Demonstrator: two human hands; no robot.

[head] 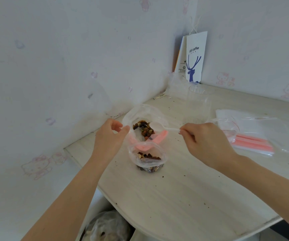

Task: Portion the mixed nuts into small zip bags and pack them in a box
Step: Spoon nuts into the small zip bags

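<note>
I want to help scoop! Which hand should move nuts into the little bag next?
Probably the right hand: it pinches the spoon, whose bowl is inside the big bag beside the nuts. The left hand holds that bag's rim open.

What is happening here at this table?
A person is spooning mixed nuts. The left hand holds open the large bag of nuts; the right hand pinches a clear spoon, its bowl inside that bag. A small zip bag in front stands open, partly filled. Empty zip bags lie at the right.
</note>
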